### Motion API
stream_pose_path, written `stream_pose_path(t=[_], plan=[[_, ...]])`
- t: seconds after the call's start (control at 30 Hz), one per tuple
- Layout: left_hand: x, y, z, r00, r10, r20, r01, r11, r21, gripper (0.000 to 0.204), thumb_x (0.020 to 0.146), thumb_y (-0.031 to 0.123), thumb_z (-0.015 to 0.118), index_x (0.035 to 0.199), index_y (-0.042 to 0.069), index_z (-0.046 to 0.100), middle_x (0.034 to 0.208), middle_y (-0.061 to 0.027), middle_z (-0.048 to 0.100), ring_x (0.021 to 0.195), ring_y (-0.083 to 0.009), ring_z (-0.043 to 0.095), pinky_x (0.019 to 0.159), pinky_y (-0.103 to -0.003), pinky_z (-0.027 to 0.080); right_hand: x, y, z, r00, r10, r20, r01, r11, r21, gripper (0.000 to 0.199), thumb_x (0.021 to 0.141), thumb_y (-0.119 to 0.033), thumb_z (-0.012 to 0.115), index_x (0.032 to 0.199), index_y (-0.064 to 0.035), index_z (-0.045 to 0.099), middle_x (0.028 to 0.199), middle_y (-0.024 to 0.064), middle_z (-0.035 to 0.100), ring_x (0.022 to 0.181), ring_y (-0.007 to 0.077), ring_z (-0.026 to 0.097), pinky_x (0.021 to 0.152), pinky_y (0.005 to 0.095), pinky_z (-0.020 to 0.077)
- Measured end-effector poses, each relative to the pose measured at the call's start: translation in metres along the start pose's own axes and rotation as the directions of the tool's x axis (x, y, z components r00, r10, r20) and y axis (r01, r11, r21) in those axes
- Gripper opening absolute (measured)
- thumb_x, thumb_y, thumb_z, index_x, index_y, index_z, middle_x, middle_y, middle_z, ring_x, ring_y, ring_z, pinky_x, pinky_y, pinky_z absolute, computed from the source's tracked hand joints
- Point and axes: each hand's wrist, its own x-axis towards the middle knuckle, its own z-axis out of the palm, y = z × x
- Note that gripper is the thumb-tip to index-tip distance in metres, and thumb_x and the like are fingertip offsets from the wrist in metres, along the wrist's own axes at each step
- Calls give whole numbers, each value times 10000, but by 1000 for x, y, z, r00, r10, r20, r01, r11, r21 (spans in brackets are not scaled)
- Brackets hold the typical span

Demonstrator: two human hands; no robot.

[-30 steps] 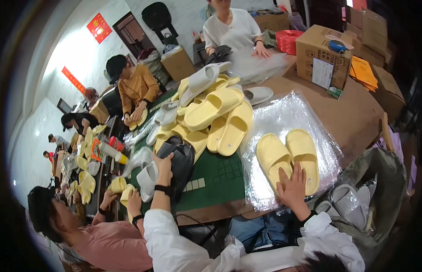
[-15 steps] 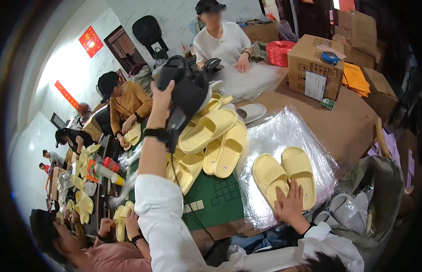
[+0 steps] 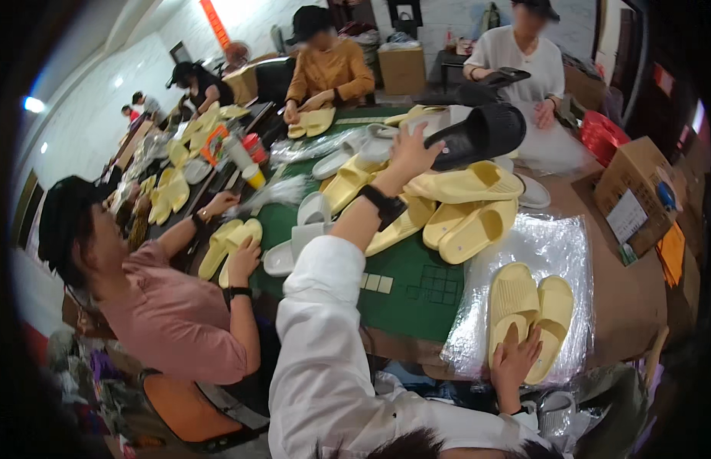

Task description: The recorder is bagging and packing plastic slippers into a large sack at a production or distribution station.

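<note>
My left hand (image 3: pixel 413 159), on an outstretched arm, grips a black slide slipper (image 3: pixel 495 128) by its heel end, above a heap of yellow slippers (image 3: pixel 466 187). Whether a second black slipper lies behind it, I cannot tell. My right hand (image 3: pixel 516 358) rests with spread fingers on a pair of pale yellow slippers (image 3: pixel 513 297) lying side by side. Under that pair is a stack of clear plastic bags (image 3: pixel 563 239). Grey slippers (image 3: pixel 310 229) lie left of my left forearm.
Across the table, a person in white (image 3: pixel 524 53) holds a dark slipper. Others handle yellow slippers at the far side and at my left. A cardboard box (image 3: pixel 634 191) and red twine roll (image 3: pixel 602 138) stand at right; a bag of grey slippers (image 3: pixel 556 413) sits below the table edge.
The view has swung to the left. My left hand has tipped the black footwear from upright to nearly level over the heap. My right hand stays on the yellow pair.
</note>
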Motion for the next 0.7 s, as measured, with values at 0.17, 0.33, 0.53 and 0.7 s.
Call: stream_pose_path(t=[0.17,0.33,0.53,0.7], plan=[[-93,-93,-95,941,-305,143,234,897,375,714,762,492,637,1313,78,451,1261,-284,468,1238,-385,408,995,-538,331,-3,8,8,1000,-5,6,6,999,-45,524,810,-231,541,1307,-78,475,1430,321,208,1342,442,194,1087,552,152],[-155,-217,-108,705,-695,145,633,708,314,735,748,408,668,1328,24,430,1311,-288,443,1208,-446,426,980,-489,368,-1,5,7,1000,-20,11,21,998,-67,521,842,-245,501,1331,-75,447,1422,317,217,1343,434,188,1101,531,130],[-149,-243,-90,635,-729,255,769,628,-120,749,746,316,665,1327,-70,392,1219,-215,550,1026,-280,597,828,-335,482,0,4,1,1000,-19,13,18,1000,19,528,802,-240,542,1300,-77,485,1410,336,229,1343,445,192,1093,553,132],[-144,-215,-77,637,-736,229,732,671,122,669,761,269,662,1309,-31,424,1242,-218,535,1064,-284,579,803,-358,488,-1,7,2,1000,10,-11,-10,1000,10,521,801,-247,548,1293,-86,492,1414,336,225,1343,451,187,1095,552,126]])
